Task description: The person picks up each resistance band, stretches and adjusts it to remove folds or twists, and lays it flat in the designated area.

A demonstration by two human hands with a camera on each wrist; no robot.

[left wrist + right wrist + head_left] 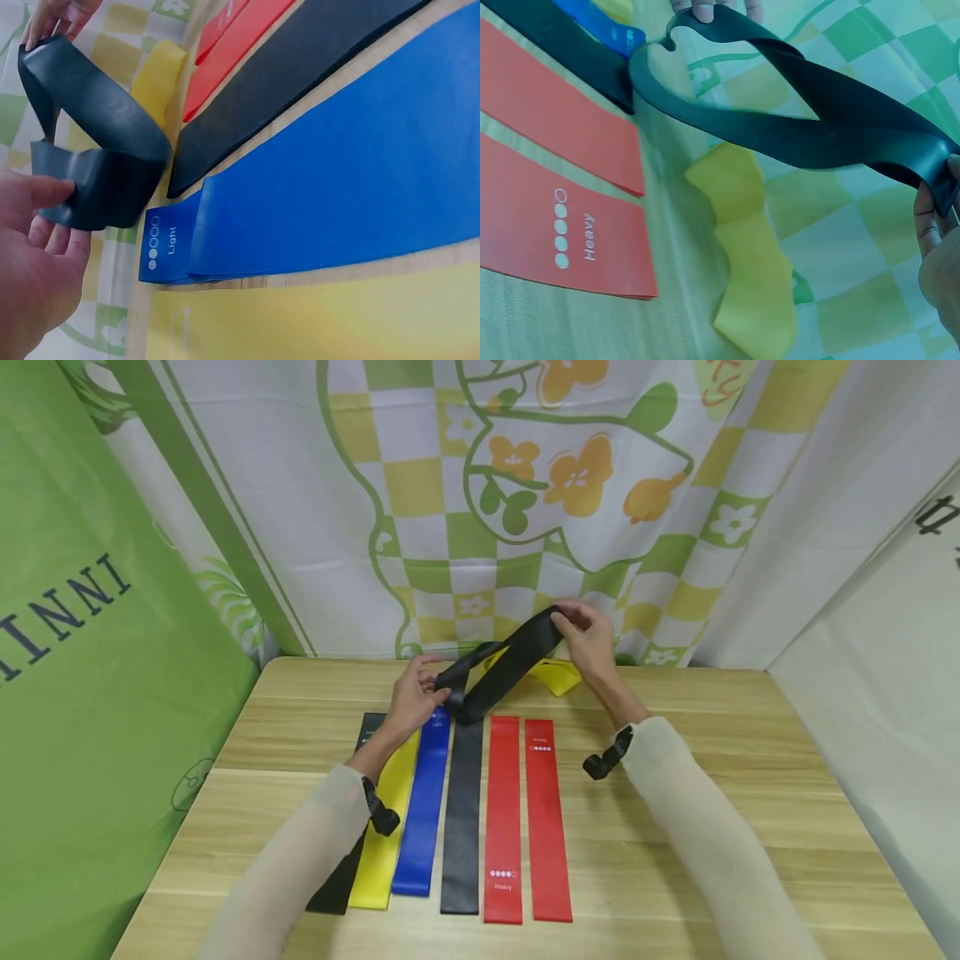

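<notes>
A black loop resistance band is held up over the far side of the table, slack and partly twisted. My left hand pinches its left end between thumb and fingers. At the higher right end, my right hand grips the band, thumb on the near side. Below the left forearm lie a black band, partly covered by the arm, and a yellow band. A blue band marked "Light" lies beside them, followed by another black band and two red bands.
Behind the held loop, a crumpled yellow band lies at the far edge of the wooden table. A patterned curtain hangs just beyond that edge. Green cloth is on the left, white cloth on the right.
</notes>
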